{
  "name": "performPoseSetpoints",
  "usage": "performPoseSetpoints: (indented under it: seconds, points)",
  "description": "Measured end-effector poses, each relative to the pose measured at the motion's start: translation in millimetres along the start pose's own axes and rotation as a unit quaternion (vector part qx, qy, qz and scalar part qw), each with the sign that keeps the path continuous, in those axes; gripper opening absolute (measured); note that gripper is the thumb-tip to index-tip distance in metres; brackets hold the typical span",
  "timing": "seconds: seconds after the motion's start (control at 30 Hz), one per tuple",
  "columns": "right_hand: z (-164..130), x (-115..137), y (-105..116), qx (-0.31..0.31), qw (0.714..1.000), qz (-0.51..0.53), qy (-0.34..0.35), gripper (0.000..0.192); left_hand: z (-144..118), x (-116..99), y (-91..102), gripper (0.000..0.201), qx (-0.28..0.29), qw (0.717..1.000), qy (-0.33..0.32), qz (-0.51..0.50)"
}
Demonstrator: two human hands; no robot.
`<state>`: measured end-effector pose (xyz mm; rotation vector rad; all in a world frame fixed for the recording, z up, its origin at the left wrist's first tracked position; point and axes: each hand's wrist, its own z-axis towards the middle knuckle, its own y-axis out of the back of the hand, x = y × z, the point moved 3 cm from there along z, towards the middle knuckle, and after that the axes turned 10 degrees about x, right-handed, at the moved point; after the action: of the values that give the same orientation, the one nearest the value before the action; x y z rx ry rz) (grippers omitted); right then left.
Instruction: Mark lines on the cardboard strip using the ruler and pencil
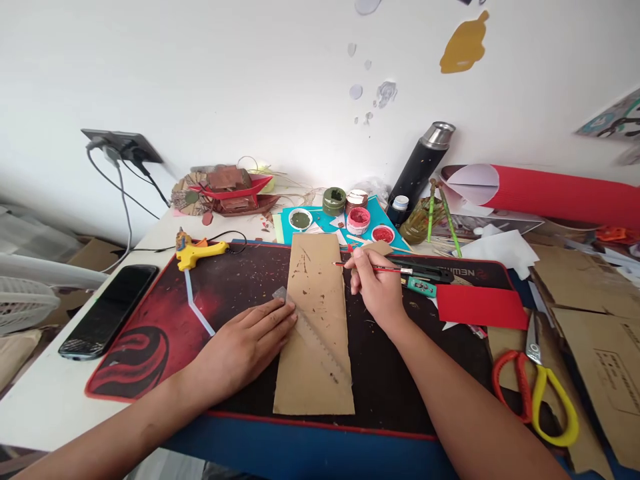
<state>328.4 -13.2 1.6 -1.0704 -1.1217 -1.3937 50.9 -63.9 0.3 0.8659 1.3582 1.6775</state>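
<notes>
A long cardboard strip lies upright in front of me on the dark mat. Slanting across it is a clear ruler, running down to the right. My left hand lies flat at the strip's left edge, its stretched fingertips pressing on the upper part of the ruler. Between the fingers of my right hand is a red and black pencil, held above the right edge of the strip with its tip pointing left over the cardboard. Dark paint specks mark the strip.
A yellow glue gun and a phone lie left. Paint jars, a model boat and a black thermos stand behind. Right are a green cutter, red paper, scissors and cardboard.
</notes>
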Motion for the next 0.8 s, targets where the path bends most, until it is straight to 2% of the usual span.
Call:
performPoseSetpoints:
  seconds: [0.13, 0.43, 0.57, 0.67, 0.8]
  points:
    - [-2.9, 0.1, -4.5, 0.013, 1.000, -0.011, -0.004, 0.060, 0.3, 5.7, 2.6, 0.049, -0.004, 0.999, 0.000, -0.051]
    - [-10.2, -2.2, -15.2, 0.054, 0.998, -0.032, -0.014, 0.058, 4.1, 13.7, 4.1, 0.038, 0.005, 0.998, -0.006, -0.061]
    - [-11.9, -3.8, -19.3, 0.064, 0.997, -0.030, -0.026, 0.058, 3.5, 9.8, 3.7, 0.035, -0.002, 0.998, -0.013, -0.059]
    - [-11.9, -4.3, -22.4, 0.072, 0.996, -0.027, -0.036, 0.058, 1.8, 3.1, 5.7, 0.035, -0.002, 0.997, -0.043, -0.071]
    - [-11.6, -4.3, -23.6, 0.076, 0.996, -0.031, -0.044, 0.058, 2.7, -0.8, 5.4, 0.041, 0.026, 0.994, -0.075, -0.073]
